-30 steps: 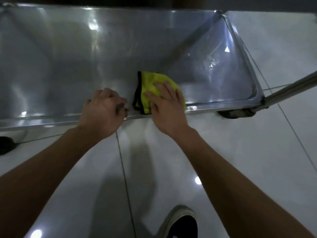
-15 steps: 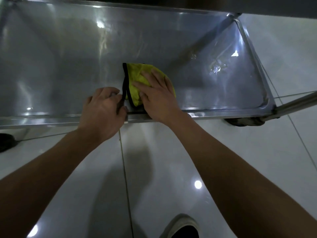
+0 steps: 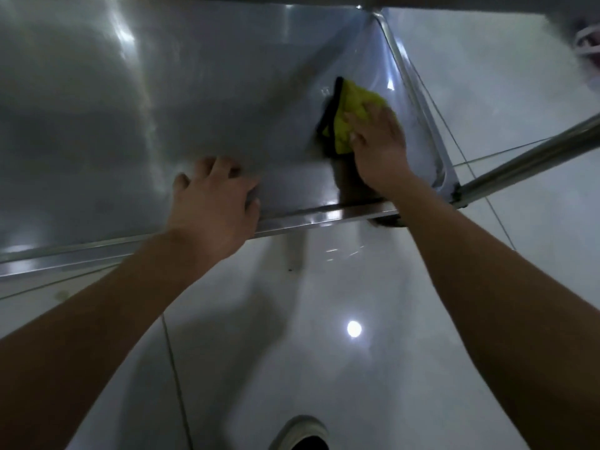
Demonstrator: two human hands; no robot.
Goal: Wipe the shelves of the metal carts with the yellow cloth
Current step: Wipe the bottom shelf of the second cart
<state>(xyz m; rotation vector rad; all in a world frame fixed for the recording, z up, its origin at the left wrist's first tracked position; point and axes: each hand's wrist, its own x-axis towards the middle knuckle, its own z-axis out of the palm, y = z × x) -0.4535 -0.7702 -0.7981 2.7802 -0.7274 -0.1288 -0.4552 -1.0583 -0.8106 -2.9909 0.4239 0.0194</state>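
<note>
- Your right hand [image 3: 378, 147] lies flat on the folded yellow microfibre cloth with black edging [image 3: 349, 120], fingers straight and slightly spread, pressing it down, not curled round it.
- The cloth sits on the shiny stainless-steel cart shelf [image 3: 162, 108], at its right end, near the raised right rim and a bit back from the front lip.
- The cloth's black-trimmed edge faces left; the yellow part shows past your fingertips [image 3: 352, 118], and your palm covers the rest.
- Your left hand [image 3: 216, 198] rests on the shelf's front edge, left of the right hand and well apart from the cloth.
- Left fingers are bent, tips down on the shelf surface, thumb at the front lip; it holds no loose thing. Whether it actually grips the lip, you cannot tell.
- Both forearms reach in from the bottom corners.
- A round metal tube of the cart frame [image 3: 535, 157] runs from the shelf's front right corner out to the right edge.
- A dark caster wheel [image 3: 386, 221] shows just under that corner, mostly hidden.
- Glossy white tiled floor [image 3: 292, 352] below the shelf, with a bright round light reflection on it.
- The toe of a dark shoe with a pale sole [image 3: 303, 435] is at the bottom edge, between your arms.
- The picture is motion-blurred, so fine detail on the shelf is unclear.
</note>
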